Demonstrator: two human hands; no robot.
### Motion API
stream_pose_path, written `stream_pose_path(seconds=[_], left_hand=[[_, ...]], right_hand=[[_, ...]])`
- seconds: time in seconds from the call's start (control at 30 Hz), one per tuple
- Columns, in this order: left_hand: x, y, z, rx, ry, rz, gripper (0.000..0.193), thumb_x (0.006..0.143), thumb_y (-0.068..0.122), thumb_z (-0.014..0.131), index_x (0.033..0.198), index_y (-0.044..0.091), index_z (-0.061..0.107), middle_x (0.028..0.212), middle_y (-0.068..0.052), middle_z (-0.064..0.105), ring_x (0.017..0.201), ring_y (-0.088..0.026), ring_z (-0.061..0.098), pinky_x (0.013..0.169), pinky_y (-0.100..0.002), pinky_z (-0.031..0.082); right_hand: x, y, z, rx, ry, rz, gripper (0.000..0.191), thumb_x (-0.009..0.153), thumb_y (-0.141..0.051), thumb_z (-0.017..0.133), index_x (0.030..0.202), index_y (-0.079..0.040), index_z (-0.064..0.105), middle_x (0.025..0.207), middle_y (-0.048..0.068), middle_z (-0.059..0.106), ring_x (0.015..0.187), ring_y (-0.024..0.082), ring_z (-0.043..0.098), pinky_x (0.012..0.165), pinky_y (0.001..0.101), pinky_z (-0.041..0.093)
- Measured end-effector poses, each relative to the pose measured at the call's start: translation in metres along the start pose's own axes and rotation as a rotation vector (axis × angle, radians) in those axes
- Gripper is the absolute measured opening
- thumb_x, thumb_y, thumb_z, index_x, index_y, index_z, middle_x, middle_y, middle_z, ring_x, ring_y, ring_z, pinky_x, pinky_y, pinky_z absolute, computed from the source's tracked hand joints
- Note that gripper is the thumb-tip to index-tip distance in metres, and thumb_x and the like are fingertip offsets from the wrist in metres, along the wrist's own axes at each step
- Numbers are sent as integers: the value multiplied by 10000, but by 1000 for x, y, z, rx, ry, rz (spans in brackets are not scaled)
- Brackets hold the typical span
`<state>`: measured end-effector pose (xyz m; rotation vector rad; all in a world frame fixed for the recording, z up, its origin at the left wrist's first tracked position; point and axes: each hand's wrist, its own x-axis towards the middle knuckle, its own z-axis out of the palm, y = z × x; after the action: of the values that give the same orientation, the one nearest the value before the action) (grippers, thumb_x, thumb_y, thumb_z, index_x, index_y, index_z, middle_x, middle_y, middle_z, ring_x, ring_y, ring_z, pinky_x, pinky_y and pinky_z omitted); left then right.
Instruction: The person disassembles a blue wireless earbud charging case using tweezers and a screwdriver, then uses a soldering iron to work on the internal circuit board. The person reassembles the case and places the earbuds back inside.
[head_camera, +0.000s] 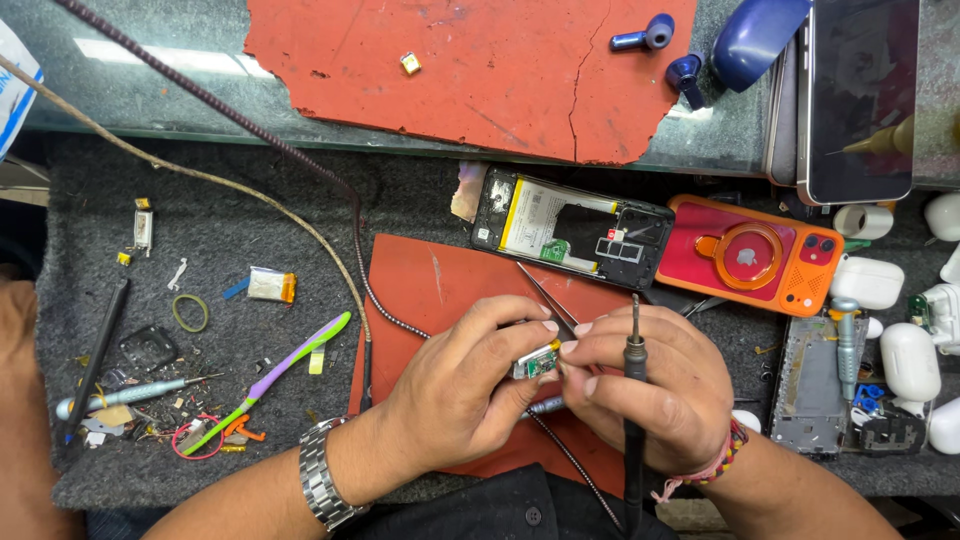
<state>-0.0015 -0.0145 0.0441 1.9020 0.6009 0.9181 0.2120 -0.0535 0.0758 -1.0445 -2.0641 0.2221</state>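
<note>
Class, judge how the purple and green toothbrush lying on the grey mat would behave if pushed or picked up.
The toothbrush looks thin and plastic, so probably light and stiff. It lies flat on the fuzzy grey mat, so a push would likely drag or pivot it rather than roll it. Small parts nearby might scatter.

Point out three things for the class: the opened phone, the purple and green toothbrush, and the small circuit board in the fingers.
opened phone (570, 228): head view, on its exposed battery.
purple and green toothbrush (272, 374): head view, mid-handle.
small circuit board (540, 363): head view, on its green face between the fingertips.
</note>
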Motion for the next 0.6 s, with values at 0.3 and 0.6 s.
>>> stream_pose_path(seconds=[0.3, 0.6], left_hand=[[-1, -2, 2, 5, -15, -25, 444, 893, 15, 748, 1290, 32, 551, 1271, -161, 598, 1050, -316, 702, 812, -366, 602], [0, -2, 1, -62, -13, -61, 375, 933, 21, 721, 1269, 28, 557, 1258, -155, 612, 1043, -306, 706, 830, -358, 601]], right_hand=[[-4, -1, 4, -15, -26, 40, 463, 805, 26, 816, 1086, -135, 485, 916, 44, 678, 769, 231, 679, 704, 388, 568], [-23, 3, 14, 290, 35, 474, 335, 858, 47, 726, 1008, -87, 458, 943, 96, 685, 762, 122, 700, 628, 260, 578]])
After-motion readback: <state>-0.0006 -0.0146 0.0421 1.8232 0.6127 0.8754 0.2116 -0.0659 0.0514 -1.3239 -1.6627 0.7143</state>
